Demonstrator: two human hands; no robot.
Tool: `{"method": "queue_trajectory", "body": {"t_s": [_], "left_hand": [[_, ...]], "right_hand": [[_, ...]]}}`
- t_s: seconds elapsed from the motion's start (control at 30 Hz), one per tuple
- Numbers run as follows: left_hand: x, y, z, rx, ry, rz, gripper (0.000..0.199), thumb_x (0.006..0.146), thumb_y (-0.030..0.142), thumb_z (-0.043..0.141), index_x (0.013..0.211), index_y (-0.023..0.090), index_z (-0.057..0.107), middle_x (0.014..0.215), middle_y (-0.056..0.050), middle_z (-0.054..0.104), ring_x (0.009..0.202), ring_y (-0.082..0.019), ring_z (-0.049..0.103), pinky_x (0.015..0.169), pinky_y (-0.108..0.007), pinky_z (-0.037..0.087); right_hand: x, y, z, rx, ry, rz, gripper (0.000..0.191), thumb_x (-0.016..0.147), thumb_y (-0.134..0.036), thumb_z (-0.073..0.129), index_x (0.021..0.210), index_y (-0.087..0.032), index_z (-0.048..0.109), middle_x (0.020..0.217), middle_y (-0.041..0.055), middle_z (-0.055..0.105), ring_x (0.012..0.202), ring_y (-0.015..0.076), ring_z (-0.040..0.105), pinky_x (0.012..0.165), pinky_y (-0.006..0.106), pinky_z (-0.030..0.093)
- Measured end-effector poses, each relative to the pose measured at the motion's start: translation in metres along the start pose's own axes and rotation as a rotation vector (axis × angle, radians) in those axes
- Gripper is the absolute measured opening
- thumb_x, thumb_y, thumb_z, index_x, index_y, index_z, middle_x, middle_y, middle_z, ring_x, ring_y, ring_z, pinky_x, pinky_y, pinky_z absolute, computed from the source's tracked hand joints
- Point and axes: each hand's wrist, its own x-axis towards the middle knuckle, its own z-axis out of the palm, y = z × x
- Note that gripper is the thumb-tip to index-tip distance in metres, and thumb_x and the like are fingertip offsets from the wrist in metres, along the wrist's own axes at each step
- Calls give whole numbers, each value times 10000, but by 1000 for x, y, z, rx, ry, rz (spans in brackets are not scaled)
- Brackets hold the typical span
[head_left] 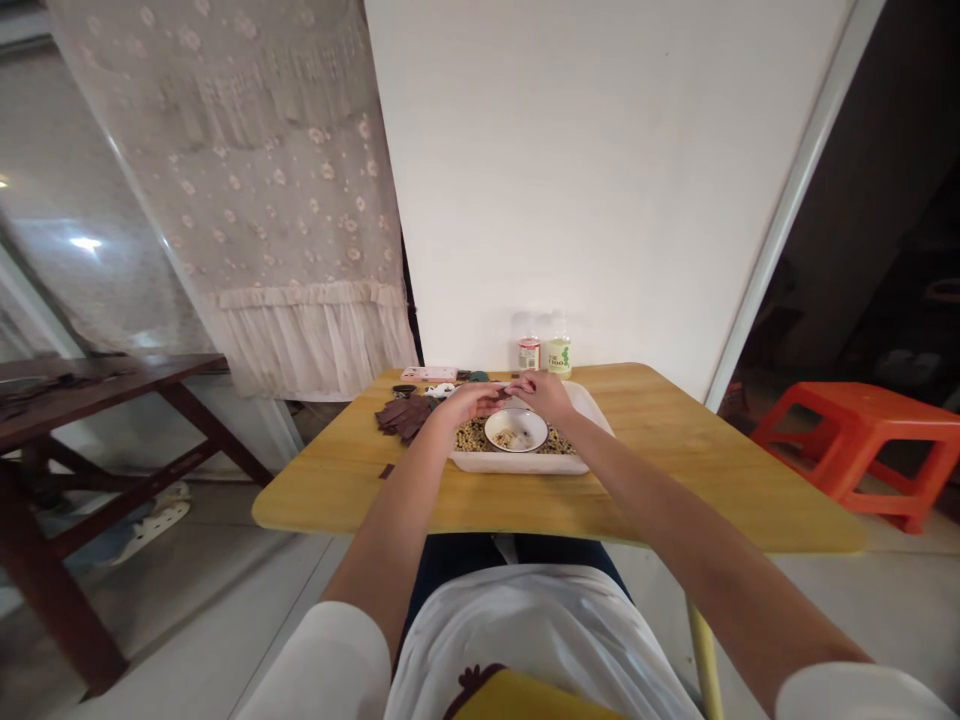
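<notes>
My left hand (478, 400) and my right hand (545, 391) meet above the far part of a white tray (519, 464). Their fingertips are closed and touch each other, and whatever small thing lies between them is too small to make out. Under the hands, a white bowl (531, 427) with a dark rim sits in the tray and contains some small pale bits. Small yellowish and dark grains or beads (469, 436) spread around the bowl. Left of the tray lies a heap of dark brown flat pieces (403, 416), and one small brown piece (386, 471) lies apart nearer me.
Behind the tray, a red-labelled jar (529, 353) and a green-labelled jar (559, 355) stand against the wall. A pink flat case (429, 374) is at the wooden table's (675, 470) back left. An orange stool (874, 430) stands right, a dark red bench (112, 400) left.
</notes>
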Motion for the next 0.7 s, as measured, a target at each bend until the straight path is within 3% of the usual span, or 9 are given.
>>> {"method": "queue_trajectory", "body": {"t_s": [0.1,0.27,0.47,0.7], "left_hand": [[0,1,1,-2,4,-6,182,697,48,534,816,116,653,692,-60,676,589,-121,628,597,-213,510],[2,-1,-2,7,19,-9,198,698,51,536,843,129,646,721,-53,683,613,-127,638,601,-215,512],[6,-4,-9,29,-41,18,244,700,74,550,917,144,636,844,-66,685,663,-124,643,632,-219,515],[3,-2,-5,35,-13,17,235,708,64,531,900,144,640,707,-46,683,626,-120,639,621,-215,514]], "right_hand": [[0,-1,0,8,-33,-36,368,712,-285,534,506,-206,238,550,-20,558,765,178,620,533,212,369],[0,-1,-2,13,52,27,371,706,-277,543,502,-203,242,592,-17,601,753,172,623,542,213,380],[0,1,-1,26,80,-2,365,702,-261,555,509,-202,250,610,-24,617,753,162,625,543,208,386],[1,0,-1,-9,90,16,319,699,-247,562,540,-207,288,693,-25,658,685,149,605,551,228,385]]}}
